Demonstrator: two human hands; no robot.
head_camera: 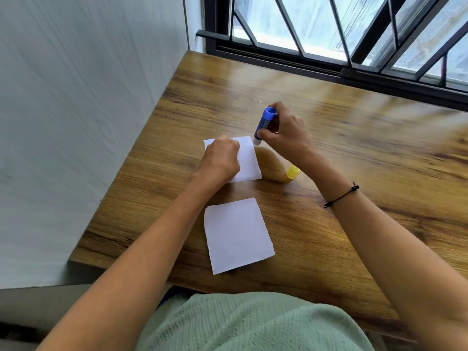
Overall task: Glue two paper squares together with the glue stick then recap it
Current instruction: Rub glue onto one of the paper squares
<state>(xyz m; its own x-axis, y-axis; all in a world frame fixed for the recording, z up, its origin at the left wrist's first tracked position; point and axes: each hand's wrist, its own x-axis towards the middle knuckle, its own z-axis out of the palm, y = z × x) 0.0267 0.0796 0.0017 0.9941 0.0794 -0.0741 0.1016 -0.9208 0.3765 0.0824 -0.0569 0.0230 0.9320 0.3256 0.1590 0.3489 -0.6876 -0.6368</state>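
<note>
Left hand (221, 158) fist pins far paper square (247, 158) near bench (329, 138) centre; right hand (283, 133) grip closed around uncapped glue stick (263, 125), tip at square's right corner; second square (238, 235) near front edge; yellow cap (293, 171) beside; risk: sheet slipping, glue smearing bench

The counter (354, 153) lies bare to my right and toward the window (329, 34), so my hands could sweep there freely. On my left the wall (88, 122) runs right along the counter's edge. Straight ahead, the far paper square (247, 158), the near paper square (238, 235) and the yellow cap (292, 171) take the middle.
</note>
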